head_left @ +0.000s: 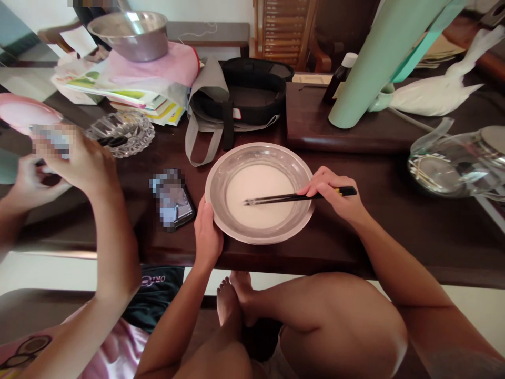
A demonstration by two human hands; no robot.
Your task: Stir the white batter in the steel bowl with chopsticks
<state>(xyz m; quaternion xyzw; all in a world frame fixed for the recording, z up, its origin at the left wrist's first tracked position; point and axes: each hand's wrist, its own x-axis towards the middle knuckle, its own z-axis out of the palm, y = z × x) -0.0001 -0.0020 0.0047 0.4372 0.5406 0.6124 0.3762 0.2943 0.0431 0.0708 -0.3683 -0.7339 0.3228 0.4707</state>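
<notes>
On a dark surface (252, 258), metal bowl (260, 237) of white batter (262, 189), left hand (208, 229) resting against its rim, fingers loosely extended, right hand (335, 195) gripping black chopsticks (292, 198), tips in the batter, phone (173, 199) beside the left hand.

Our left hand (208, 231) steadies metal bowl (260, 234). Our right (333, 192) holds black chopsticks (290, 198) over white mixture (262, 181), maybe touching it.

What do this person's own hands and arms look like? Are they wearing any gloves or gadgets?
The left hand and right hand are human and bare: no gloves, rings, watch or bracelet show. The forearms are bare too, with no sleeves, cables or markings in sight.
</notes>
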